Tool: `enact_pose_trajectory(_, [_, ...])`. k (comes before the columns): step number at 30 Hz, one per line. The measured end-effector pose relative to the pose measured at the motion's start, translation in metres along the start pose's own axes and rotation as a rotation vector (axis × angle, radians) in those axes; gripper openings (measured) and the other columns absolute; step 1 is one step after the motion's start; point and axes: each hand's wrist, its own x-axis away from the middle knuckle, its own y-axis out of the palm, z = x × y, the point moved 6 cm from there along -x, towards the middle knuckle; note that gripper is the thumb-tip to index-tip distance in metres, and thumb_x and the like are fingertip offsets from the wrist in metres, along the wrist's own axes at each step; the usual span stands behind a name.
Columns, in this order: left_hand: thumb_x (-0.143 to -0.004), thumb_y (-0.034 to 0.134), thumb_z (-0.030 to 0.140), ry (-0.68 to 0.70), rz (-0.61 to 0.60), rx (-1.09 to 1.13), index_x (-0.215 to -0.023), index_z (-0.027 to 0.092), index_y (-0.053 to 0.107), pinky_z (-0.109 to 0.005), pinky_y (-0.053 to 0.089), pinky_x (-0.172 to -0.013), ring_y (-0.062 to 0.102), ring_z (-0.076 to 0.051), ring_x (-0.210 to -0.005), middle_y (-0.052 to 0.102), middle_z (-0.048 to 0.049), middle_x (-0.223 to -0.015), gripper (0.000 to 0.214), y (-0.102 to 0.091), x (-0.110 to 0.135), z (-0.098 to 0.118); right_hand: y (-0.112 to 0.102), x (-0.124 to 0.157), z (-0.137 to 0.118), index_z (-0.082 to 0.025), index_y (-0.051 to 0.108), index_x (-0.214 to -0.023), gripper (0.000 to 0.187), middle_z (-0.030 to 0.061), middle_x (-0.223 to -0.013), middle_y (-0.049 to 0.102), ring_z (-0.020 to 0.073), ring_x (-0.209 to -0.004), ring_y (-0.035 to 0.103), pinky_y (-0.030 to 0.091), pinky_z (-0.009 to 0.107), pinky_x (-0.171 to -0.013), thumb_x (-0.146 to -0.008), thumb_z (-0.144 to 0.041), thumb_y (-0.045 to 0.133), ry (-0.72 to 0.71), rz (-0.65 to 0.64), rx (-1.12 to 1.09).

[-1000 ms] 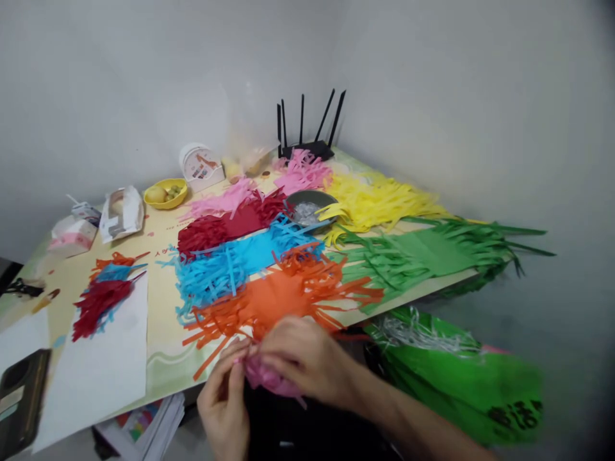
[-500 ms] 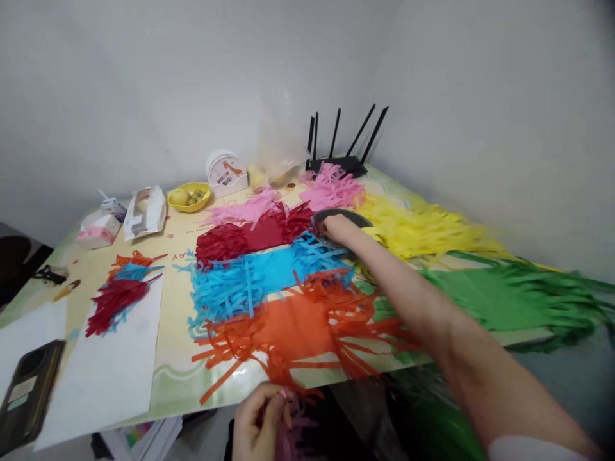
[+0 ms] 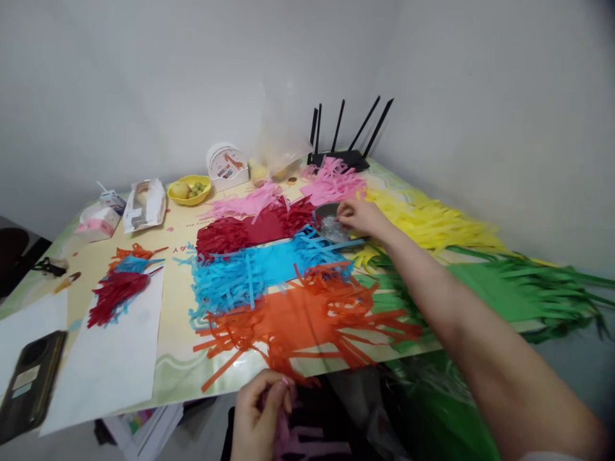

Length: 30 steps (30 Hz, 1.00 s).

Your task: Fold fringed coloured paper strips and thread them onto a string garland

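Near the front edge of the table, my left hand is closed on the twisted top of a pink tissue-paper tassel, whose strips hang below. My right hand reaches over a dark grey round dish holding something clear and shiny like plastic. Its fingers are pinched; whatever is between them is too small to see. Around the dish lie fringed tissue sheets: crimson, blue, orange, pink, yellow and green.
Finished-looking tassels lie on white paper at left, with a phone nearby. Along the back stand a tissue pack, a white packet, a yellow fruit bowl, a giraffe-printed holder and a black router.
My right hand has lifted slightly and shifted right from the dish's middle, uncovering the clear contents. My left hand still holds the pink tassel, with more of its strips showing.
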Motion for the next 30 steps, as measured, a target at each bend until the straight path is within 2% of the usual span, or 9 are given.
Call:
enact_pose_trajectory(3, [-0.086, 0.060, 0.050, 0.015, -0.035, 0.021, -0.070, 0.015, 0.066, -0.022, 0.047, -0.060, 0.059, -0.013, -0.057, 0.062, -0.0020, -0.056, 0.039, -0.001, -0.003, 0.000, -0.017, 0.033, -0.008, -0.012, 0.053, -0.111, 0.023, 0.0127, -0.101, 0.074, 0.0159, -0.079, 0.072, 0.055, 0.026, -0.071, -0.091, -0.019, 0.045, -0.011, 0.073, -0.187])
enact_pose_trajectory(6, [-0.083, 0.065, 0.045, 0.021, 0.032, 0.089, -0.077, 0.015, 0.065, -0.022, 0.047, -0.057, 0.059, -0.013, -0.054, 0.064, -0.0007, -0.056, 0.030, -0.006, -0.007, 0.002, -0.016, 0.090, -0.037, -0.019, 0.054, -0.106, 0.024, 0.0084, -0.097, 0.075, 0.0179, -0.078, 0.072, 0.057, 0.030, -0.072, -0.087, -0.033, 0.057, -0.097, 0.134, -0.685])
enact_pose_trajectory(7, [-0.083, 0.066, 0.043, 0.032, 0.055, 0.098, -0.078, 0.015, 0.065, -0.022, 0.048, -0.057, 0.060, -0.012, -0.054, 0.065, -0.0005, -0.057, 0.028, -0.008, -0.008, 0.005, -0.008, 0.113, -0.051, -0.021, 0.056, -0.099, 0.024, 0.0069, -0.092, 0.075, 0.0185, -0.075, 0.071, 0.057, 0.031, -0.070, -0.083, -0.037, 0.064, -0.118, 0.120, -0.855])
enact_pose_trajectory(9, [-0.082, 0.068, 0.038, 0.067, 0.087, 0.092, -0.079, 0.015, 0.065, -0.022, 0.049, -0.060, 0.062, -0.012, -0.058, 0.067, -0.0012, -0.061, 0.023, -0.011, -0.010, 0.011, 0.019, 0.158, -0.079, -0.022, 0.059, -0.090, 0.024, 0.0049, -0.082, 0.074, 0.0173, -0.065, 0.069, 0.056, 0.031, -0.063, -0.078, -0.039, 0.071, -0.089, 0.025, -1.055])
enact_pose_trajectory(11, [-0.081, 0.069, 0.034, 0.108, 0.107, 0.088, -0.080, 0.015, 0.066, -0.023, 0.051, -0.065, 0.065, -0.013, -0.064, 0.070, -0.0026, -0.067, 0.020, -0.015, -0.009, 0.019, 0.051, 0.199, -0.107, -0.021, 0.062, -0.083, 0.023, 0.0019, -0.068, 0.069, 0.0142, -0.051, 0.061, 0.051, 0.028, -0.051, -0.075, -0.038, 0.075, -0.023, -0.097, -1.186])
enact_pose_trajectory(14, [-0.081, 0.069, 0.029, 0.174, 0.121, 0.049, -0.081, 0.015, 0.069, -0.025, 0.052, -0.071, 0.067, -0.015, -0.070, 0.072, -0.0036, -0.073, 0.014, -0.021, -0.005, 0.028, 0.089, 0.242, -0.139, -0.020, 0.065, -0.074, 0.022, 0.0000, -0.069, 0.065, 0.0103, -0.048, 0.055, 0.047, 0.025, -0.047, -0.068, -0.033, 0.081, 0.040, -0.177, -1.343])
enact_pose_trajectory(18, [-0.083, 0.068, 0.024, 0.240, 0.121, -0.017, -0.082, 0.016, 0.071, -0.026, 0.052, -0.072, 0.067, -0.015, -0.072, 0.072, -0.0031, -0.076, 0.009, -0.027, 0.007, 0.035, 0.116, 0.266, -0.167, -0.020, 0.066, -0.069, 0.018, -0.0003, -0.069, 0.062, 0.0112, -0.054, 0.056, 0.049, 0.026, -0.054, -0.068, -0.031, 0.080, 0.072, -0.247, -1.479])
enact_pose_trajectory(24, [-0.085, 0.065, 0.023, 0.322, 0.138, -0.061, -0.080, 0.016, 0.069, -0.023, 0.051, -0.064, 0.066, -0.013, -0.065, 0.071, -0.0009, -0.071, 0.009, -0.038, 0.021, 0.035, 0.127, 0.279, -0.186, -0.020, 0.065, -0.069, 0.022, -0.0013, -0.063, 0.059, 0.0119, -0.053, 0.054, 0.047, 0.026, -0.050, -0.065, -0.034, 0.082, 0.094, -0.286, -1.571])
enact_pose_trajectory(30, [-0.086, 0.062, 0.018, 0.605, 0.206, -0.499, -0.078, 0.018, 0.069, -0.028, 0.048, -0.071, 0.065, -0.015, -0.069, 0.072, -0.0017, -0.071, 0.011, -0.046, 0.029, 0.048, 0.136, 0.283, -0.183, -0.020, 0.066, -0.073, 0.016, -0.0016, -0.069, 0.060, 0.0094, -0.053, 0.054, 0.045, 0.023, -0.051, -0.072, -0.030, 0.079, 0.081, -0.219, -1.462])
